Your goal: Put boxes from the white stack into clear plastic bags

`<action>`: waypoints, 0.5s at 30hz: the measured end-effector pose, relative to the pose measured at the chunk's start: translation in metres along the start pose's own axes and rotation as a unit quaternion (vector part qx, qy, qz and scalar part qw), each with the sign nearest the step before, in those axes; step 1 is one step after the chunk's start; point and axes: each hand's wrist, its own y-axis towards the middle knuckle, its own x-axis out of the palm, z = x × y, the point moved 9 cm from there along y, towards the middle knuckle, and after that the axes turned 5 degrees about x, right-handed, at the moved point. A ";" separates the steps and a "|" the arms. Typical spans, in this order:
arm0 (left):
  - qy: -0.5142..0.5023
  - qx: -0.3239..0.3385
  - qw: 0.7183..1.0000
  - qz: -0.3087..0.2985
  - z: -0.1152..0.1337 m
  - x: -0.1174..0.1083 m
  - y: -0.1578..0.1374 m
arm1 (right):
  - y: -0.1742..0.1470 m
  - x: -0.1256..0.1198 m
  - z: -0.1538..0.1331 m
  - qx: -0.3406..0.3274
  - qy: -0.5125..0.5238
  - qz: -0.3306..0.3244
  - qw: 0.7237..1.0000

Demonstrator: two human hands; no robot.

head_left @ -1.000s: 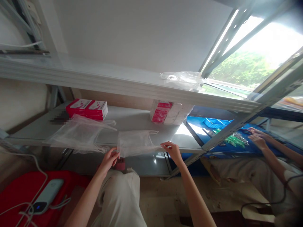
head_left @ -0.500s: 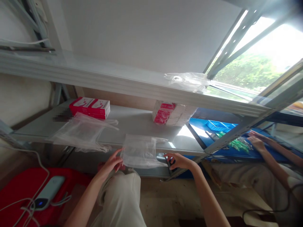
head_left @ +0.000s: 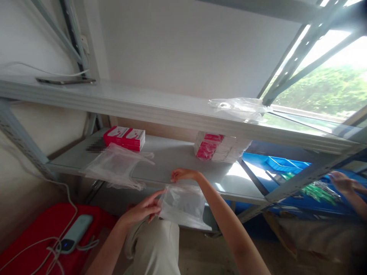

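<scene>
A clear plastic bag [head_left: 183,204] with handles hangs over the front edge of the shelf, above my lap. My left hand [head_left: 147,208] is closed on its left edge, thumb and fingers pinching the film. Just above the bag's upper left corner is my right hand [head_left: 183,174], its fingers curled together; whether film is between them is hard to make out. To the left, more clear plastic bags [head_left: 114,166] lie flat, partly over the shelf edge. Behind them sit red and white boxes [head_left: 124,138], side by side.
Plastic-wrapped red and white boxes [head_left: 210,146] stand farther right on the shelf [head_left: 169,147]. Above runs an upper shelf [head_left: 160,110] with a crumpled plastic bag [head_left: 241,108]. A power bank [head_left: 75,233] with cables lies on a red surface. Another person's hand [head_left: 342,181] is at the blue table.
My right hand has swung left, from the bag's right end to its upper left corner. My left hand keeps to the left edge. The whole view has shifted slightly.
</scene>
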 end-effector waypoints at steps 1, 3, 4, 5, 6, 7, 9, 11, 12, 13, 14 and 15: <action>0.005 0.002 1.000 0.005 0.003 -0.004 -0.005 | -0.001 0.002 -0.001 -0.003 0.018 -0.003 1.000; 0.006 0.008 1.000 0.020 0.009 -0.014 -0.014 | -0.006 0.005 0.000 0.007 0.072 -0.006 0.997; 0.002 0.011 1.000 0.021 0.010 -0.017 -0.017 | -0.007 0.008 0.002 0.024 0.097 -0.013 0.995; -0.004 0.014 1.000 0.016 0.012 -0.018 -0.020 | -0.009 0.013 0.005 0.045 0.116 -0.026 0.992; -0.010 0.019 1.000 0.006 0.013 -0.018 -0.023 | -0.010 0.020 0.006 0.065 0.125 -0.046 0.989; -0.015 0.022 1.000 -0.005 0.015 -0.016 -0.025 | -0.010 0.029 0.007 0.079 0.125 -0.072 0.986; -0.016 0.025 0.999 -0.026 0.018 -0.011 -0.028 | -0.011 0.047 0.002 0.087 0.124 -0.119 0.981; -0.013 0.022 0.999 -0.047 0.023 -0.004 -0.031 | -0.012 0.063 -0.007 0.074 0.144 -0.154 0.975; -0.010 0.020 0.998 -0.058 0.025 0.001 -0.033 | -0.013 0.070 -0.011 0.072 0.163 -0.170 0.969; -0.007 0.017 0.998 -0.067 0.027 0.004 -0.034 | -0.015 0.077 -0.015 0.074 0.185 -0.186 0.962; -0.002 0.014 0.997 -0.073 0.029 0.007 -0.036 | -0.016 0.084 -0.019 0.079 0.204 -0.204 0.954; 0.002 0.012 0.997 -0.074 0.030 0.008 -0.038 | -0.018 0.089 -0.022 0.082 0.217 -0.222 0.947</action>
